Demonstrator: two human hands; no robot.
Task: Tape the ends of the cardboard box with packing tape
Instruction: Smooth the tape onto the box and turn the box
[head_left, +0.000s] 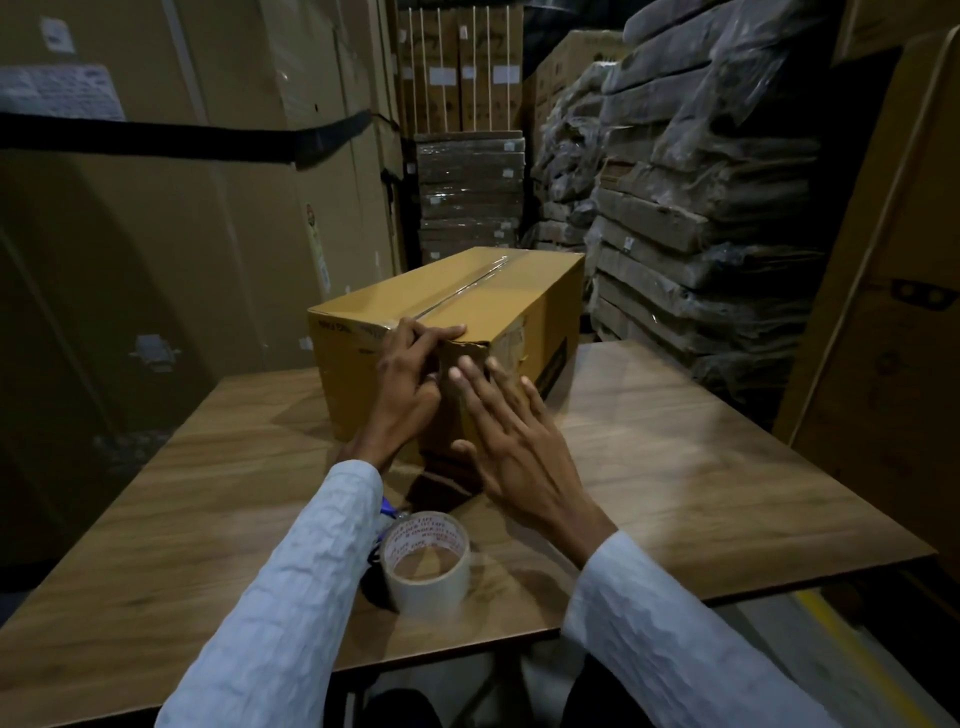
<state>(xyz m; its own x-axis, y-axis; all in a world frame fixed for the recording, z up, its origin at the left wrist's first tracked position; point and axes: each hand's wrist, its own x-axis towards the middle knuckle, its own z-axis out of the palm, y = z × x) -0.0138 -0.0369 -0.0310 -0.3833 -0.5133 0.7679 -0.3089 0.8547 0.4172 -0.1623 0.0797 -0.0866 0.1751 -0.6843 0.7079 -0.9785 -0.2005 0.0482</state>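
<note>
A brown cardboard box (483, 296) stands on the wooden table (701, 467), with clear tape running along its top seam. My left hand (410, 384) presses on the near top edge of the box, fingers curled over the corner of the near end. My right hand (514, 441) lies flat with spread fingers against the near end face, just right of the left hand. A roll of packing tape (426, 564) stands on the table close to me, between my two white sleeves. A small blue object peeks out behind the roll, mostly hidden.
Tall cardboard cartons (182, 234) rise on the left. Stacks of wrapped flat packs (691, 218) stand on the right, and more bundled stacks (470, 197) behind the box. Another large carton (893, 312) sits at the far right. The table's front edge (441, 654) is near my body.
</note>
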